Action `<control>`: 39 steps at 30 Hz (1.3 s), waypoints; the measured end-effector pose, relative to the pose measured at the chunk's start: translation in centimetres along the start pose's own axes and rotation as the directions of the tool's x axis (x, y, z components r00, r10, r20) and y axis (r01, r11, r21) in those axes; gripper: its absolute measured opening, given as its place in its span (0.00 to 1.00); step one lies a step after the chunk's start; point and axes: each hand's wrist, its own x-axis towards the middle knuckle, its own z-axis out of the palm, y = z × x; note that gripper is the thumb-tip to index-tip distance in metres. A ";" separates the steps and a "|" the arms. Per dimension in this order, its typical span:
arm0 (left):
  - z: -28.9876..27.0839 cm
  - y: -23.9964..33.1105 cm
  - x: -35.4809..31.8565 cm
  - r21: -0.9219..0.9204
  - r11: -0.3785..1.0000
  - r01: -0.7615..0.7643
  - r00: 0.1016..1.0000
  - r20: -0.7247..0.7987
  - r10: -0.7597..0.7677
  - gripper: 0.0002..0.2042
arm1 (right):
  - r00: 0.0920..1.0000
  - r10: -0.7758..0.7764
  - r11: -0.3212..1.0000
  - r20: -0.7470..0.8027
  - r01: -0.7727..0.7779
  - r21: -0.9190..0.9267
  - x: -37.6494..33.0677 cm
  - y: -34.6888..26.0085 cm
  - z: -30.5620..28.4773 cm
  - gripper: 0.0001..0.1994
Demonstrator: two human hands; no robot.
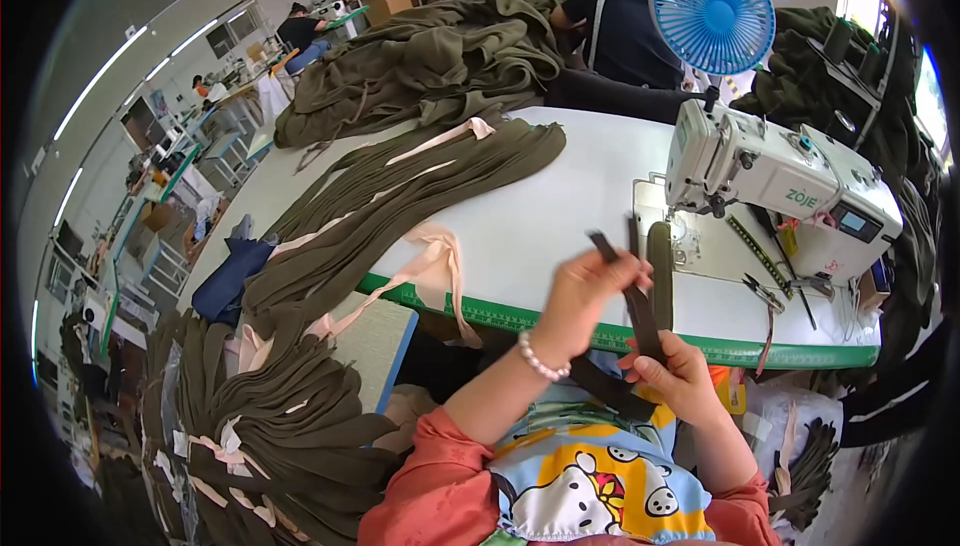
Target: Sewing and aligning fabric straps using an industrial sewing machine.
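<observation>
Over the front edge of the table, my left hand (590, 291), a pearl bracelet at its wrist, is closed on a dark brown fabric strip (642, 321). My right hand (678, 374), lower and to the right, pinches the same strip further down. Below, the strip loops back over my lap in front of the patterned apron (610, 486). Just beyond my hands, a narrow olive fabric piece (660, 266) lies by the needle of a white sewing machine (770, 161). Whether the presser foot holds it, I cannot tell.
A long olive fabric bundle (430, 196) with pale pink strips lies across the table at left, a navy cloth (230, 281) beside it. More olive pieces (270, 406) hang at lower left. Snips (762, 291) lie right of the needle. A blue fan (712, 11) and a co-worker (630, 36) are beyond.
</observation>
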 end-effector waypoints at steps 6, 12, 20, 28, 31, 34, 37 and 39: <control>-7.3 8.3 4.6 0.177 0.912 -0.369 0.852 -0.329 0.408 0.07 | 0.913 0.011 0.821 0.408 0.224 -0.525 -3.4 -1.8 1.8 0.12; -4.7 2.3 1.4 0.185 0.982 0.039 0.994 -0.111 -0.019 0.08 | 0.861 -0.481 0.698 0.167 0.491 -0.521 0.4 -3.2 1.2 0.08; -2.6 -1.6 -1.5 0.112 0.936 0.333 0.941 0.015 -0.337 0.08 | 0.588 -0.809 0.357 -0.019 0.465 -0.810 5.9 -1.3 -2.0 0.10; -2.5 -3.5 -0.6 0.028 0.935 0.353 0.935 -0.044 -0.352 0.06 | 0.708 -0.659 0.710 -0.255 0.472 -0.524 3.5 1.1 1.4 0.07; -2.4 -3.9 -0.4 0.008 0.916 0.402 0.911 -0.104 -0.399 0.05 | 0.782 -0.585 0.644 -0.216 0.286 -0.709 2.5 1.6 2.0 0.09; -2.1 -4.0 -0.3 -0.046 0.893 0.448 0.893 -0.037 -0.449 0.05 | 0.765 -0.588 0.621 -0.264 0.218 -0.753 3.3 1.9 1.9 0.10; -1.8 -4.3 -0.4 -0.042 0.894 0.446 0.894 -0.035 -0.447 0.04 | 0.753 -0.599 0.597 -0.272 0.193 -0.778 3.7 2.2 1.8 0.12; -1.6 -4.7 -0.5 -0.050 0.899 0.436 0.898 -0.037 -0.437 0.04 | 0.753 -0.610 0.581 -0.247 0.213 -0.786 3.8 2.5 1.7 0.13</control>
